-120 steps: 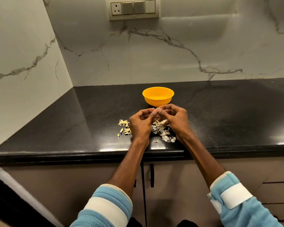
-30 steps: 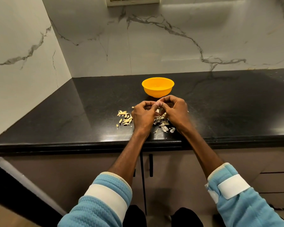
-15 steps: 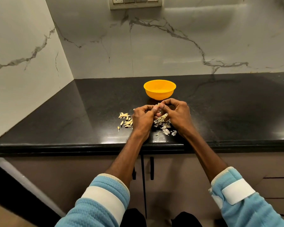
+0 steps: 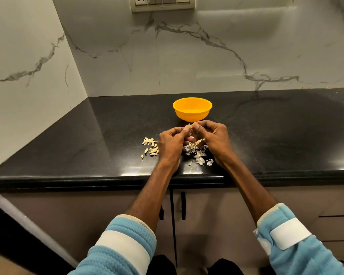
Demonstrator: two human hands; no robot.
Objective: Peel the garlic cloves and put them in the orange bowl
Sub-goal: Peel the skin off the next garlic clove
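Orange bowl (image 4: pixel 192 116) sits at twelve o'clock from you, contents unclear. Your left hand (image 4: pixel 170 142) and right hand (image 4: pixel 215 138) hover over shed skins (image 4: pixel 197 154), with seemingly unpeeled cloves (image 4: pixel 151 148) at nine o'clock. Both hands' curled fingers (image 4: pixel 199 128) pinch one garlic clove (image 4: pixel 189 127), mid-peel.

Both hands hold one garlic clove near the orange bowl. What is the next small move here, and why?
Probably pull the loose skin off the garlic clove with the right hand while the left hand pinches it. Pale skin seems to stick up between the fingertips, so the clove looks not fully peeled. The orange bowl stands just behind, for the drop afterwards.
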